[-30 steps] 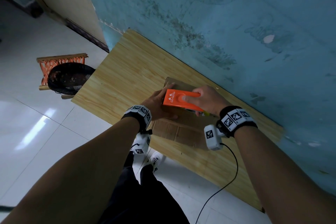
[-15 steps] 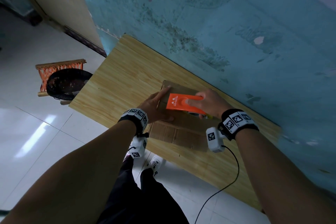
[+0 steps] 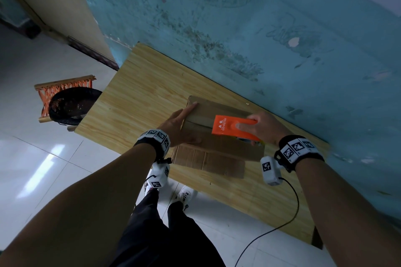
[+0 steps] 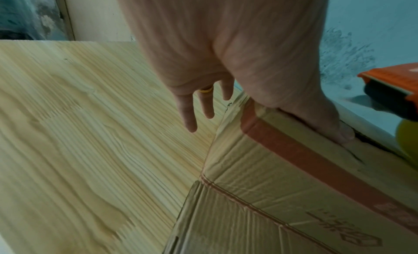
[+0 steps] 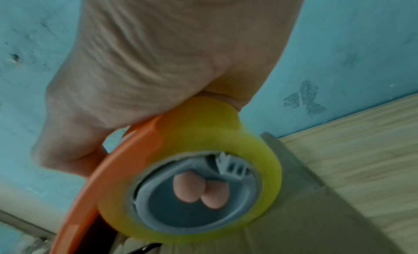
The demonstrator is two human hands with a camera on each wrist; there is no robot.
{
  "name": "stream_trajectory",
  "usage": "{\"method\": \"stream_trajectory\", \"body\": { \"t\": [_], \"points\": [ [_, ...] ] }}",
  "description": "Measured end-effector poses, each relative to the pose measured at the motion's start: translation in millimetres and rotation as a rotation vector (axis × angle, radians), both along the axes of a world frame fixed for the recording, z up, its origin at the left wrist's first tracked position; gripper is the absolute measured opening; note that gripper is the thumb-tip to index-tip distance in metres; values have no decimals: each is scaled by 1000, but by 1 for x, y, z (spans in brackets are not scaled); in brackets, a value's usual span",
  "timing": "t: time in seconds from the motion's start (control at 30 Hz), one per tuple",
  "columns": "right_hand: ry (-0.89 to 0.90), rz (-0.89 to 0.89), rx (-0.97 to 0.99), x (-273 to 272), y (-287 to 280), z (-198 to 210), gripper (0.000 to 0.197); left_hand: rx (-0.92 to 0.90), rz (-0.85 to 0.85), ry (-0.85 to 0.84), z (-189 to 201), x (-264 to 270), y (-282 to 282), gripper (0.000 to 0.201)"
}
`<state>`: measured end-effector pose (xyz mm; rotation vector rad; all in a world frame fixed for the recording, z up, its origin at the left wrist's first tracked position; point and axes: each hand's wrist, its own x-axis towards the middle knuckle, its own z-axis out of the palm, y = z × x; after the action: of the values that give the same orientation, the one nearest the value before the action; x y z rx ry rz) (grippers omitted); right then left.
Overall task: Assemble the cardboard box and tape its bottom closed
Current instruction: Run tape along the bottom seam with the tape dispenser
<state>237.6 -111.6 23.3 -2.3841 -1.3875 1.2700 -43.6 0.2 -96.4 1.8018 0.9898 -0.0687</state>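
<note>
A brown cardboard box (image 3: 219, 147) stands bottom up on the wooden table (image 3: 134, 102), its lower flaps spread towards me. My left hand (image 3: 178, 124) lies flat over the box's left edge, index finger stretched along the top and thumb (image 4: 325, 125) pressed on the near flap. My right hand (image 3: 258, 125) grips an orange tape dispenser (image 3: 230, 127) with a yellowish tape roll (image 5: 203, 168), set on the top seam towards the right. A strip of tape (image 3: 199, 119) lies on the seam left of the dispenser. Two fingertips (image 5: 196, 188) show through the roll's core.
The table stands against a worn turquoise wall (image 3: 260, 28). Left of the table on the white tiled floor is an orange woven stool (image 3: 63, 89) with a black mesh basket (image 3: 71, 106). A black cable (image 3: 282, 219) hangs from my right wrist.
My right hand has drawn the dispenser to the right along the seam, leaving tape behind it. The left hand has straightened, its index finger reaching along the box's left edge.
</note>
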Motion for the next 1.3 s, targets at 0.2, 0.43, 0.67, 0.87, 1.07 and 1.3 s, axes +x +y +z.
{"method": "stream_trajectory", "body": {
  "t": [0.2,0.43,0.67,0.87,1.07,1.3],
  "points": [
    [-38,-42,9,26,-22,6,29,31,-12,-18,-3,1,0,124],
    [-67,-84,3,57,-47,10,33,52,-26,-21,-6,0,0,125],
    [-75,-133,23,70,-76,-2,32,77,-30,-16,-7,4,2,124],
    [-46,-200,65,62,-77,-7,30,115,-50,19,-4,8,16,120],
    [-23,-245,116,40,-65,-13,34,191,49,40,13,12,33,108],
    [8,-307,183,5,-51,-17,40,386,127,113,26,6,44,91]
  ]
}}
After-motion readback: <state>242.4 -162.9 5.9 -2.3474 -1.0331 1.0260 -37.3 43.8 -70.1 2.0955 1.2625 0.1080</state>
